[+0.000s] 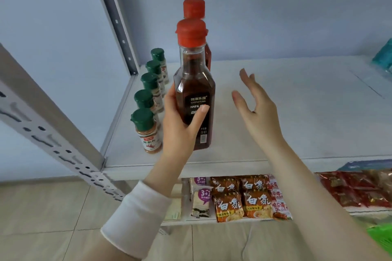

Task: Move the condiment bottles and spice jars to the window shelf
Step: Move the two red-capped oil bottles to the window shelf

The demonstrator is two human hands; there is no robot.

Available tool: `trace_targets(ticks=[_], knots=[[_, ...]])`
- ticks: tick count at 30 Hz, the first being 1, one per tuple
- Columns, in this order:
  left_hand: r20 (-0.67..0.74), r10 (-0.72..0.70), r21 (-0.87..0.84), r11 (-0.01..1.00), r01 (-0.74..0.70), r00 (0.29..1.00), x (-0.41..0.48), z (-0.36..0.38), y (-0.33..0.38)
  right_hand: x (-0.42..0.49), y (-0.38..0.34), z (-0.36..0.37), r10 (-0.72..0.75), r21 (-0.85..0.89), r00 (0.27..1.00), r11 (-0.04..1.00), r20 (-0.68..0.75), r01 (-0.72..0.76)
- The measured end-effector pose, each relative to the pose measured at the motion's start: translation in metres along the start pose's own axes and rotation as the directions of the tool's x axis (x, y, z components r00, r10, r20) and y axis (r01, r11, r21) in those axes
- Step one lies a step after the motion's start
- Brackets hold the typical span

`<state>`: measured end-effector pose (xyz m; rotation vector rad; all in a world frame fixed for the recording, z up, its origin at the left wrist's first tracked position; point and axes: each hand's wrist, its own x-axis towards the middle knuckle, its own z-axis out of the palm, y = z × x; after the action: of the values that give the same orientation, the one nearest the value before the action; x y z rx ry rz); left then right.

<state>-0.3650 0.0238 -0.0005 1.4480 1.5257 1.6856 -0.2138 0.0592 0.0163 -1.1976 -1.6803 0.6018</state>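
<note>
The left hand (180,125) grips a dark bottle (194,82) with a red cap, upright over the shelf (297,112) near its left front. The right hand (256,108) hovers beside it, fingers spread, holding nothing. A second bottle (194,9) stands behind the first. Five green-capped jars (146,125) line the shelf's left edge.

Dark sauce bottle (194,99) in left hand (180,125)

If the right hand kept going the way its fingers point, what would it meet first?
The right hand is open, fingers aimed back and leftward over bare shelf. Nothing nearby blocks it; it would probably reach the rear red-capped bottle or the wall beside it first, though depth is unclear.
</note>
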Motion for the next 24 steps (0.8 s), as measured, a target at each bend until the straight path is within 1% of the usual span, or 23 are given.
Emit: trace_targets(ticks=[3, 6, 8, 11, 12, 14, 15, 17, 21, 24], knots=[[-0.034, -0.026, 0.014, 1.0, 0.027, 0.999, -0.001, 0.002, 0.003, 0.02, 0.008, 0.006, 0.037, 0.054, 0.993, 0.998, 0.115, -0.043], [-0.084, -0.037, 0.022, 0.999, 0.039, 0.996, -0.005, 0.005, 0.006, 0.039, 0.018, 0.011, 0.021, 0.095, 0.977, 0.995, 0.212, -0.042], [-0.154, -0.047, 0.014, 0.999, 0.049, 0.987, -0.009, 0.007, 0.013, 0.048, 0.022, 0.018, 0.02, 0.123, 0.959, 0.991, 0.282, -0.057], [-0.257, -0.028, -0.013, 1.0, 0.025, 0.966, -0.014, 0.003, 0.025, 0.063, 0.023, 0.034, 0.031, 0.14, 0.934, 0.986, 0.356, -0.086], [-0.281, -0.021, -0.019, 1.0, 0.016, 0.96, -0.016, 0.0, 0.029, 0.067, 0.023, 0.04, 0.039, 0.166, 0.923, 0.98, 0.382, -0.109], [-0.313, 0.003, -0.022, 1.0, -0.01, 0.95, -0.02, -0.009, 0.037, 0.073, 0.023, 0.051, 0.06, 0.277, 0.903, 0.941, 0.425, -0.193], [-0.323, 0.017, -0.015, 1.0, -0.023, 0.946, -0.022, -0.014, 0.04, 0.075, 0.023, 0.056, 0.071, 0.332, 0.899, 0.914, 0.432, -0.232], [-0.345, 0.04, 0.006, 0.999, -0.04, 0.938, -0.029, -0.023, 0.046, 0.079, 0.023, 0.064, 0.084, 0.392, 0.909, 0.883, 0.408, -0.257], [-0.393, 0.059, 0.053, 0.998, -0.041, 0.918, -0.045, -0.038, 0.051, 0.083, 0.023, 0.068, 0.078, 0.416, 0.932, 0.88, 0.354, -0.231], [-0.428, 0.043, 0.051, 0.998, -0.024, 0.903, -0.058, -0.044, 0.052, 0.077, 0.023, 0.058, 0.059, 0.444, 0.936, 0.869, 0.347, -0.219]])
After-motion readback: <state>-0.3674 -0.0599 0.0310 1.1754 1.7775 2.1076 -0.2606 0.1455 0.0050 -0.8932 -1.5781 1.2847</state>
